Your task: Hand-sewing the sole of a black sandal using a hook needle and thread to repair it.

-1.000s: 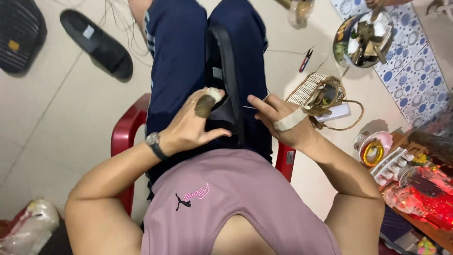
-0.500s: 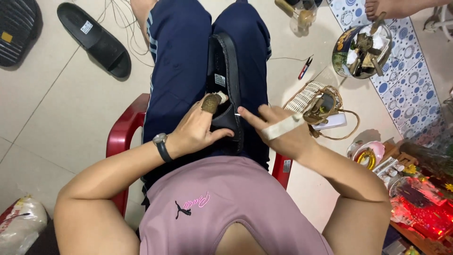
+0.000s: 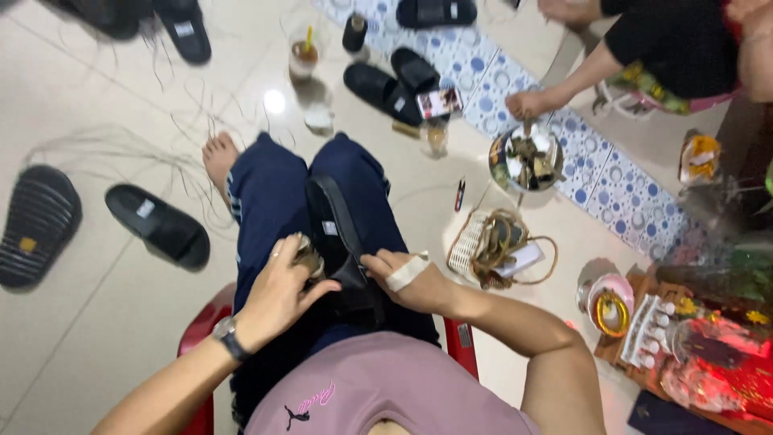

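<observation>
Left hand [image 3: 278,290] curled over the near end of a black sandal [image 3: 338,242], fingers bent around a small brownish bit pressed against its edge — closed on the sandal. Wristwatch [image 3: 228,336] on that wrist. Right hand [image 3: 407,282] flat against the other side of the same sandal, thumb toward the strap, a pale bandage [image 3: 407,272] wrapped across the knuckles; gripping or only resting, cannot tell. Sandal lying lengthwise on the lap, between the two dark-blue trouser legs [image 3: 266,217], toe pointing away. Pink shirt [image 3: 386,391] below the hands, red plastic chair [image 3: 201,338] showing at both sides of the hips. One bare foot [image 3: 219,157] on the pale tile floor, loose threads scattered around it.

Just right of the knee, a woven basket [image 3: 491,246] with tangled cord and a phone inside; a small red-and-black tool [image 3: 460,194] beside it on the tile. Farther out, a metal bowl [image 3: 527,157] of dark pieces on a blue-dotted mat [image 3: 612,193] — another person's hand [image 3: 527,103] touching its rim. To the left, two black sandals [image 3: 157,225] well apart from the chair. Ahead, a plastic drink cup [image 3: 304,58] with a straw, more black sandals [image 3: 390,80] near it. At far right, a cluttered low tray [image 3: 692,354], partly blurred.
</observation>
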